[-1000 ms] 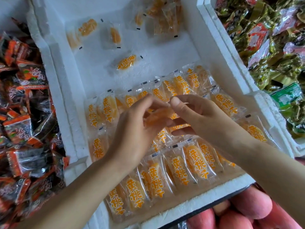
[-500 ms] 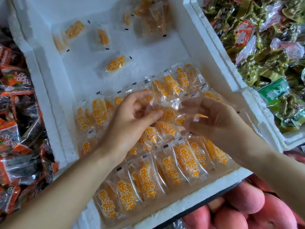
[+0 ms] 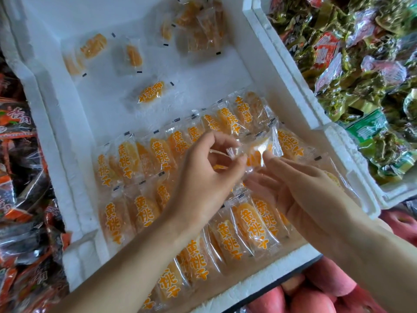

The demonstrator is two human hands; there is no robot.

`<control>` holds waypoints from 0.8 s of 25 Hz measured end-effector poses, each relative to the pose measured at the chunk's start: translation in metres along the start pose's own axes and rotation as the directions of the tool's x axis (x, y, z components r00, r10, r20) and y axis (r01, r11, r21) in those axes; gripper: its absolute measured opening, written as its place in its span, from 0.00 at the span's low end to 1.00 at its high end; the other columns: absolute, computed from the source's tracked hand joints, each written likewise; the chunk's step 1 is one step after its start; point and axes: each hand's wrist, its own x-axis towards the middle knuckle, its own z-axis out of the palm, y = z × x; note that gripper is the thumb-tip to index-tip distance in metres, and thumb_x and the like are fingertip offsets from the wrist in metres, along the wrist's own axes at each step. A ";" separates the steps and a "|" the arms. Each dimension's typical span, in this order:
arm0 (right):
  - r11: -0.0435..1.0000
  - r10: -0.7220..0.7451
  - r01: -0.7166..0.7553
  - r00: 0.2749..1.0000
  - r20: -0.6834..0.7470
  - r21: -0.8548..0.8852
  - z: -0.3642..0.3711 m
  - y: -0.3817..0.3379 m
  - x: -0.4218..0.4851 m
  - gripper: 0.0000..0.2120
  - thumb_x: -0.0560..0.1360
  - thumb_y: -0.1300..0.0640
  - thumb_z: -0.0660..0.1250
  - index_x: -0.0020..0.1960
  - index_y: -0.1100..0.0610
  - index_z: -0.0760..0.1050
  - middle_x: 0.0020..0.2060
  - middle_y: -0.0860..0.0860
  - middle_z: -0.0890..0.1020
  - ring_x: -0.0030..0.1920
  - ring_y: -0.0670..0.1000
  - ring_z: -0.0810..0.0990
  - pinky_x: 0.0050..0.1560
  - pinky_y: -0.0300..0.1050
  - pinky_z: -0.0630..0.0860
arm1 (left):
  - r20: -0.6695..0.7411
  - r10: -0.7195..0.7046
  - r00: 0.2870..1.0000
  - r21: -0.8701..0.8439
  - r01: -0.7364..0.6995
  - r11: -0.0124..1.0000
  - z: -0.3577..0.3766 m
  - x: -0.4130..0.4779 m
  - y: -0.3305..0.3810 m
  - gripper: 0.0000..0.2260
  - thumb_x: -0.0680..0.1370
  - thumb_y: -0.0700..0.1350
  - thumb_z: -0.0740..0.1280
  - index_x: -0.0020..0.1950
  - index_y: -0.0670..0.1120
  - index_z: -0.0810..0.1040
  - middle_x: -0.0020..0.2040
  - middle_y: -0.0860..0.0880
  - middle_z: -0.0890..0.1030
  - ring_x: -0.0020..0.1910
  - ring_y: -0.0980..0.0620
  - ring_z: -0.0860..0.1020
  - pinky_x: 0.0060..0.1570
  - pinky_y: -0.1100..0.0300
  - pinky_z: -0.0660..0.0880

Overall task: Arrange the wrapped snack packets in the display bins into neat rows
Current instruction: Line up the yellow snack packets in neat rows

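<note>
Left hand [image 3: 203, 177] has a pinch grip on one clear packet [image 3: 257, 150], thumb and forefinger closed on its left end, above the rows of packets [image 3: 158, 154] in the white foam bin [image 3: 282, 71]. Right hand [image 3: 300, 193] lies palm up, fingers loosely extended, thumb tip touching the packet's right side

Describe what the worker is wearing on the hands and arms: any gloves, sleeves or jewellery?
Nothing is worn. The left hand and the right hand are both bare, with no gloves, rings, watch, bracelet or tape visible. The limbs behind them are uncovered all the way to the frame's edge, so no sleeve or cuff shows in this view.
</note>
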 end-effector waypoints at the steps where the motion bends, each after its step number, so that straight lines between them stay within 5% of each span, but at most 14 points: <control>1: 0.998 -0.027 0.027 1.000 0.008 -0.061 0.003 0.000 0.001 0.16 0.70 0.55 0.68 0.49 0.68 0.73 0.39 0.59 0.78 0.39 0.51 0.79 0.42 0.39 0.81 | 0.019 0.039 0.999 0.045 -0.040 0.998 0.002 -0.002 -0.002 0.10 0.73 0.35 0.71 0.44 0.49 0.75 0.39 0.55 0.79 0.38 0.59 0.79 0.39 0.70 0.74; 5: 0.860 -0.266 0.220 0.963 -0.037 -0.460 0.002 -0.007 0.011 0.21 0.72 0.53 0.69 0.46 0.73 0.69 0.36 0.59 0.76 0.35 0.48 0.77 0.36 0.44 0.80 | 0.102 0.208 0.973 0.284 -0.229 0.931 0.001 -0.008 -0.007 0.06 0.73 0.40 0.71 0.48 0.45 0.77 0.45 0.52 0.81 0.45 0.58 0.79 0.48 0.68 0.74; 7: 0.646 -0.419 0.281 0.908 -0.022 -0.710 -0.002 -0.010 0.019 0.16 0.70 0.50 0.70 0.45 0.62 0.72 0.33 0.51 0.78 0.31 0.41 0.75 0.36 0.36 0.75 | 0.185 0.270 0.945 0.527 -0.328 0.784 -0.007 -0.005 -0.018 0.11 0.75 0.48 0.66 0.55 0.45 0.77 0.52 0.53 0.79 0.55 0.57 0.75 0.57 0.66 0.69; 9: 0.423 -0.505 0.287 0.862 0.039 -0.859 -0.002 -0.010 0.026 0.16 0.70 0.49 0.70 0.54 0.48 0.69 0.37 0.43 0.76 0.33 0.36 0.75 0.35 0.25 0.69 | 0.257 0.245 0.935 0.711 -0.354 0.607 -0.016 -0.003 -0.031 0.19 0.75 0.54 0.61 0.61 0.46 0.75 0.59 0.52 0.77 0.62 0.54 0.71 0.64 0.62 0.63; 14: -0.051 -0.501 0.390 0.786 0.361 -0.919 0.002 0.010 0.043 0.18 0.76 0.57 0.65 0.65 0.57 0.66 0.55 0.52 0.74 0.54 0.52 0.75 0.51 0.37 0.67 | 0.281 0.168 0.945 0.817 -0.328 0.475 -0.021 -0.007 -0.042 0.20 0.74 0.51 0.68 0.64 0.46 0.75 0.64 0.49 0.74 0.66 0.51 0.66 0.66 0.60 0.59; 18: -0.241 -0.481 0.286 0.795 0.370 -0.927 -0.003 0.009 0.043 0.17 0.79 0.56 0.59 0.66 0.57 0.64 0.57 0.53 0.76 0.60 0.55 0.71 0.54 0.44 0.67 | 0.280 0.174 0.944 0.818 -0.329 0.471 -0.020 -0.007 -0.041 0.20 0.73 0.48 0.70 0.63 0.45 0.75 0.64 0.48 0.73 0.66 0.50 0.66 0.65 0.56 0.64; 20: -0.224 -0.484 0.298 0.792 0.371 -0.928 -0.005 0.009 0.043 0.19 0.78 0.58 0.61 0.68 0.59 0.62 0.59 0.56 0.74 0.61 0.56 0.71 0.56 0.44 0.66 | 0.282 0.174 0.943 0.823 -0.332 0.462 -0.020 -0.007 -0.042 0.19 0.73 0.48 0.70 0.63 0.45 0.75 0.64 0.48 0.73 0.66 0.49 0.67 0.64 0.54 0.66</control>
